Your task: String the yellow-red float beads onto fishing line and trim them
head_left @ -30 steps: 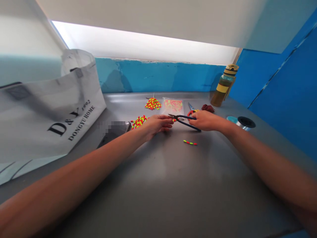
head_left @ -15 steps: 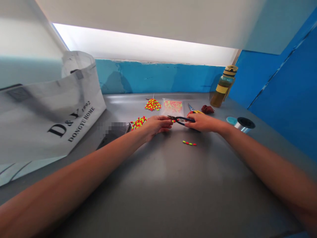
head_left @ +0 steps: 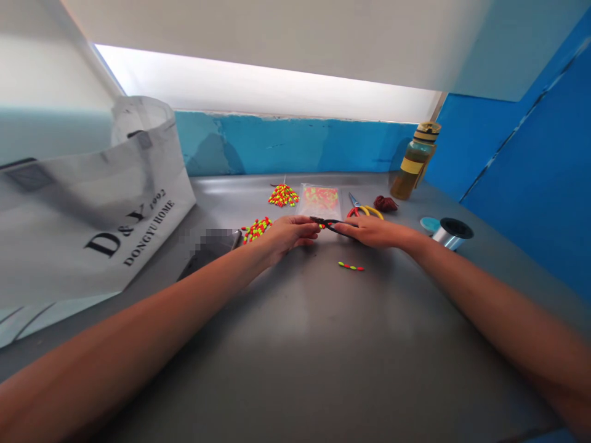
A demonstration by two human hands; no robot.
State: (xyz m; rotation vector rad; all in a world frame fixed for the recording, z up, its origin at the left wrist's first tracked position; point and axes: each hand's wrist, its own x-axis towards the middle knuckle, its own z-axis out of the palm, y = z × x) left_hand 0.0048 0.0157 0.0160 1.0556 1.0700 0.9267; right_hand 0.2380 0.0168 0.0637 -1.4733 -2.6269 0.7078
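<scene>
- Your right hand [head_left: 375, 232] grips narrowly around slim black pliers [head_left: 330, 223].
- Your left hand [head_left: 286, 237] curls just beside their tips; you can't tell what its grip holds.
- Glossy oval beads [head_left: 351, 266] lie on the steel desk [head_left: 323, 344].

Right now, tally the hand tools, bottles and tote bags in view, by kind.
Black-handled pliers: 1
Red-and-yellow-handled scissors: 1
Drink bottle: 1
White D&Y tote bag: 1
Total: 4
</scene>
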